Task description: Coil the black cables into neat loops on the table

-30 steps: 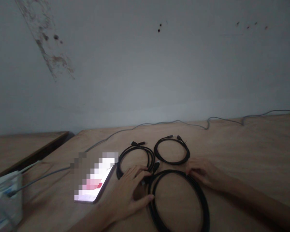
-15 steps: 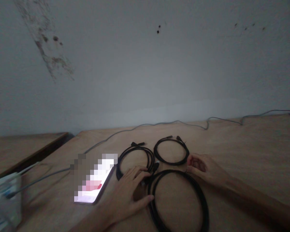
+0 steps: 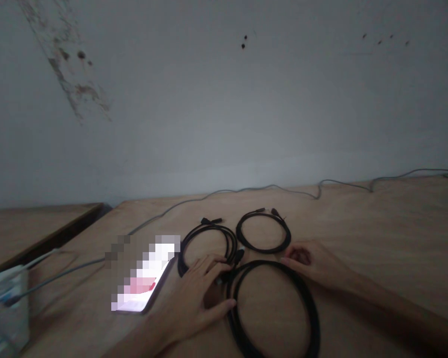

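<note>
Smooth, plastic-looking cables [image 3: 313, 318] at lower centre, wood-grained surface [image 3: 388, 223] beneath them, and there's the matt wall [image 3: 209, 104], rough and scarred upper left!

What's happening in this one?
A person has both hands at the large black cable coil on a wooden table. The left hand has its thumb against the coil's left side; the right hand is curled by its upper right edge, contact unclear. Beyond it lie the left small coil and right small coil; a lit phone lies to the left.
</note>
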The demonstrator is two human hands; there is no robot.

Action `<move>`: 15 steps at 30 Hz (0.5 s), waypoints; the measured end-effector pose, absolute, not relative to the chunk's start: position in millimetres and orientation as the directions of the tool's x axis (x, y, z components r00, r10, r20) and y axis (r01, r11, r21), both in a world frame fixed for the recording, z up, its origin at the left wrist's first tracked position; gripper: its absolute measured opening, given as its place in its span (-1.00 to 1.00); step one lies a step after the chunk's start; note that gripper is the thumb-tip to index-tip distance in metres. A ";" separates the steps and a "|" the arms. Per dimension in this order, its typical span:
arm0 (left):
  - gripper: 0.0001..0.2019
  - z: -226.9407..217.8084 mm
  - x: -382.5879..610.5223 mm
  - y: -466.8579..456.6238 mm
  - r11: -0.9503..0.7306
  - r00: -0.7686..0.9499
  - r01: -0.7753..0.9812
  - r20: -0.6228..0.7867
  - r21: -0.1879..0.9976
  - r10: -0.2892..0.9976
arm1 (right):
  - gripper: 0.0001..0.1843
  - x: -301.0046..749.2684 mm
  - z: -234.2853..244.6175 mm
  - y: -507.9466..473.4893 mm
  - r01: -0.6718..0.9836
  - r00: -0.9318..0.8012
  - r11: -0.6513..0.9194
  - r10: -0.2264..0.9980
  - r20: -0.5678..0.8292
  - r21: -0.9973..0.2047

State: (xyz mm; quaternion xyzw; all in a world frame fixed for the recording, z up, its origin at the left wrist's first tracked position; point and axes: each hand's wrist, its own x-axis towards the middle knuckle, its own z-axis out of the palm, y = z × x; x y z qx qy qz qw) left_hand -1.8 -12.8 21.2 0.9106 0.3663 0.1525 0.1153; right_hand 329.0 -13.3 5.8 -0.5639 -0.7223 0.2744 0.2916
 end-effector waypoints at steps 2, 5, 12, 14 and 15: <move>-0.52 21.1 -1.8 -12.6 -0.705 0.686 0.632 0.191 0.321 0.702 | -0.63 329.0 6.0 -13.2 0.650 -0.208 0.223 0.972 0.112 -0.726; -0.53 21.6 -1.6 -12.7 -0.709 0.688 0.628 0.197 0.321 0.698 | -0.65 330.5 2.5 -12.0 0.628 -0.246 0.249 0.962 0.115 -0.737; -0.53 21.4 -1.2 -12.8 -0.725 0.687 0.610 0.241 0.319 0.685 | -0.74 334.6 -10.2 -7.4 0.534 -0.360 0.352 0.917 0.170 -0.769; -0.53 20.8 -1.4 -12.8 -0.722 0.684 0.616 0.241 0.315 0.689 | -0.75 335.3 -12.9 -7.6 0.523 -0.364 0.363 0.913 0.183 -0.772; -0.52 20.5 -1.6 -12.7 -0.721 0.683 0.618 0.239 0.313 0.690 | -0.76 335.7 -13.3 -8.1 0.529 -0.357 0.365 0.915 0.189 -0.766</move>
